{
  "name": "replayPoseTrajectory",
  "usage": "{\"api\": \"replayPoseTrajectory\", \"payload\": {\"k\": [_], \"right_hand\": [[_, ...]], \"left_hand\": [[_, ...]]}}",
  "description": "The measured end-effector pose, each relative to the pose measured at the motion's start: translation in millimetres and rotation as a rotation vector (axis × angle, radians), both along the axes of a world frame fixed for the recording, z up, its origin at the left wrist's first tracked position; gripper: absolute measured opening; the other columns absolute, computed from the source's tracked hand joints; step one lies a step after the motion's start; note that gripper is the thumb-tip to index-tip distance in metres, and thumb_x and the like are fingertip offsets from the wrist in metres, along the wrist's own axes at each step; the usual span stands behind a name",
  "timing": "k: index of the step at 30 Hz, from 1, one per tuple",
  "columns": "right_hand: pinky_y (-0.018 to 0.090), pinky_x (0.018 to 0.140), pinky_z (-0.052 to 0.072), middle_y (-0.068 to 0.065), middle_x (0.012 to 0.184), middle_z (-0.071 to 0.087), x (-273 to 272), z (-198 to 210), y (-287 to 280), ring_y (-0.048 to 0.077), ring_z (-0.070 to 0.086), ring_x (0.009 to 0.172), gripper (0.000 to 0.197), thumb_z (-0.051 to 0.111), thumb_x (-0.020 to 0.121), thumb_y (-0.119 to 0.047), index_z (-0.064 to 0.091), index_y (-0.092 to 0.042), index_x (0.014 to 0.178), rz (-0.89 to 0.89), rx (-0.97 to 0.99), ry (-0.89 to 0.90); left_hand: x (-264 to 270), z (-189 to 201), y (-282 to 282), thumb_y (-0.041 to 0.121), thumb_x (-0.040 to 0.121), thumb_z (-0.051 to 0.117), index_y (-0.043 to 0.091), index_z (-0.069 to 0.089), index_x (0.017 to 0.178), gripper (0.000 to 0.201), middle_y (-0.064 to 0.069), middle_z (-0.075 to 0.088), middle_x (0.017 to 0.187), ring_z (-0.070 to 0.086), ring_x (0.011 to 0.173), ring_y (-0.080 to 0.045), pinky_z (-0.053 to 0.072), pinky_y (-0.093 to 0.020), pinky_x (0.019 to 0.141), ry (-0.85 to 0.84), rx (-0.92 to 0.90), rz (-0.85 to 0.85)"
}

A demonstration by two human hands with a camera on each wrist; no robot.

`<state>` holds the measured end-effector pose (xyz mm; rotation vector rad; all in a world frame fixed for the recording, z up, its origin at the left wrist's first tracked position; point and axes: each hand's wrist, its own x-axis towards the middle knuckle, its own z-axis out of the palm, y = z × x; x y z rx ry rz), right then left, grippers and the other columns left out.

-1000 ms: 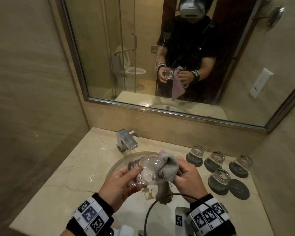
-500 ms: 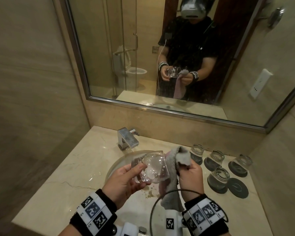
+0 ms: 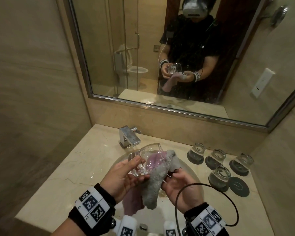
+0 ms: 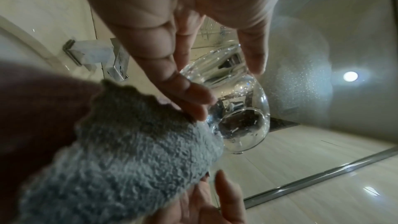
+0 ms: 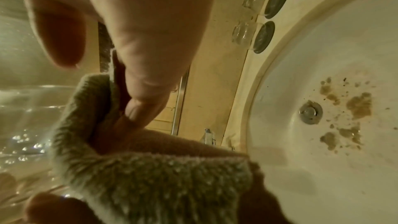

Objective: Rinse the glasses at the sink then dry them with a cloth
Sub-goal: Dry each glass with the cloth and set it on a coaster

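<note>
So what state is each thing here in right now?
Glass: held on its side over the sink, droplets on it, cloth pushed into its mouth.
Cloth: bunched, partly inside the glass, the rest hanging.
Left hand: grips the glass base.
Right hand: holds the cloth.
Four glasses: upside down on coasters.
Fifth coaster: bare.
Tap: no water running.
Sink: brown stains near the drain.

A cream marble vanity counter (image 3: 61, 171) runs wall to wall below the mirror, with a round basin (image 3: 192, 174) sunk into its middle. A chrome tap (image 3: 129, 136) stands at the back edge behind the basin. Toward the back right corner lie five dark round coasters (image 3: 239, 186); four carry upturned glasses (image 3: 219, 176), and the one nearest the front edge is bare.
</note>
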<state>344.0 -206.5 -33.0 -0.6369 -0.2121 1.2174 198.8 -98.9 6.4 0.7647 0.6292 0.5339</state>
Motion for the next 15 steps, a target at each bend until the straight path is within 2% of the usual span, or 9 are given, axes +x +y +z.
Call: {"api": "replayPoseTrajectory", "payload": {"k": [1, 3, 5, 6, 7, 9, 11, 13, 15], "right_hand": [[0.047, 0.08, 0.053, 0.032, 0.109, 0.058, 0.9, -1.7, 1.8, 0.04, 0.06, 0.095, 0.056, 0.074, 0.057, 0.001, 0.056, 0.012, 0.108, -0.029, -0.055, -0.051], [0.038, 0.064, 0.051, 0.028, 0.094, 0.061, 3.2, 1.1, 6.1, 0.033, 0.06, 0.075, 0.025, 0.066, 0.069, -0.002, 0.067, 0.006, 0.092, -0.129, -0.191, -0.196], [0.033, 0.056, 0.048, 0.025, 0.084, 0.063, 7.6, 8.2, 7.4, 0.029, 0.058, 0.065, 0.014, 0.064, 0.077, -0.007, 0.073, -0.002, 0.087, -0.191, -0.269, -0.341], [0.033, 0.054, 0.049, 0.023, 0.081, 0.066, 10.6, 11.5, 6.8, 0.029, 0.061, 0.062, 0.012, 0.065, 0.08, -0.007, 0.073, -0.003, 0.088, -0.204, -0.288, -0.417], [0.033, 0.053, 0.053, 0.021, 0.082, 0.07, 12.6, 14.7, 6.2, 0.029, 0.064, 0.063, 0.011, 0.066, 0.083, -0.007, 0.073, -0.004, 0.09, -0.208, -0.3, -0.503], [0.038, 0.063, 0.058, 0.017, 0.086, 0.074, 12.1, 23.2, 5.9, 0.029, 0.07, 0.071, 0.01, 0.067, 0.085, -0.007, 0.073, -0.004, 0.092, -0.172, -0.299, -0.667], [0.04, 0.067, 0.058, 0.018, 0.085, 0.073, 9.9, 26.5, 8.9, 0.031, 0.07, 0.073, 0.007, 0.066, 0.086, -0.005, 0.073, -0.002, 0.089, -0.13, -0.294, -0.735], [0.035, 0.063, 0.056, 0.017, 0.079, 0.073, 10.9, 25.9, 12.1, 0.027, 0.068, 0.068, 0.007, 0.066, 0.086, -0.003, 0.072, -0.001, 0.082, -0.132, -0.299, -0.741], [0.032, 0.061, 0.055, 0.013, 0.075, 0.072, 14.9, 24.9, 13.5, 0.023, 0.068, 0.067, 0.009, 0.066, 0.085, -0.002, 0.072, -0.003, 0.077, -0.157, -0.302, -0.766]], "left_hand": [[-0.7, -0.6, 1.8, 0.025, 0.069, 0.066, -0.002, 0.063, 0.099, 0.04, -0.011, 0.068, 0.099, 0.068, 0.065, -0.03, 0.055, -0.021, 0.05, -0.002, -0.001, 0.009], [-2.1, -1.4, 4.3, 0.025, 0.07, 0.067, -0.001, 0.063, 0.1, 0.04, -0.012, 0.065, 0.105, 0.069, 0.067, -0.032, 0.055, -0.021, 0.049, 0.011, 0.006, 0.006], [-5.3, -2.7, 6.1, 0.032, 0.067, 0.079, -0.003, 0.064, 0.103, 0.052, -0.014, 0.065, 0.108, 0.07, 0.068, -0.031, 0.054, -0.021, 0.047, 0.02, 0.024, -0.045], [-7.4, -3.5, 6.6, 0.036, 0.059, 0.088, -0.004, 0.064, 0.105, 0.066, -0.015, 0.066, 0.105, 0.069, 0.067, -0.03, 0.054, -0.021, 0.047, 0.02, 0.036, -0.098], [-9.6, -4.0, 6.3, 0.038, 0.049, 0.094, -0.004, 0.064, 0.107, 0.077, -0.016, 0.068, 0.101, 0.068, 0.066, -0.028, 0.054, -0.022, 0.046, 0.016, 0.041, -0.167], [-11.1, -5.6, 3.6, 0.034, 0.041, 0.098, -0.003, 0.07, 0.102, 0.077, -0.014, 0.071, 0.093, 0.066, 0.063, -0.024, 0.054, -0.023, 0.046, -0.008, 0.037, -0.277], [-9.5, -8.6, -0.2, 0.03, 0.045, 0.097, -0.001, 0.071, 0.101, 0.069, -0.014, 0.069, 0.09, 0.064, 0.06, -0.02, 0.054, -0.024, 0.046, -0.024, 0.047, -0.34], [-6.5, -11.6, -1.2, 0.027, 0.053, 0.094, -0.003, 0.066, 0.108, 0.069, -0.017, 0.066, 0.091, 0.062, 0.059, -0.019, 0.053, -0.024, 0.046, -0.022, 0.051, -0.349], [-5.5, -11.5, 0.7, 0.021, 0.062, 0.086, -0.004, 0.065, 0.11, 0.057, -0.02, 0.065, 0.098, 0.061, 0.06, -0.018, 0.052, -0.023, 0.046, -0.01, 0.049, -0.327]]}}
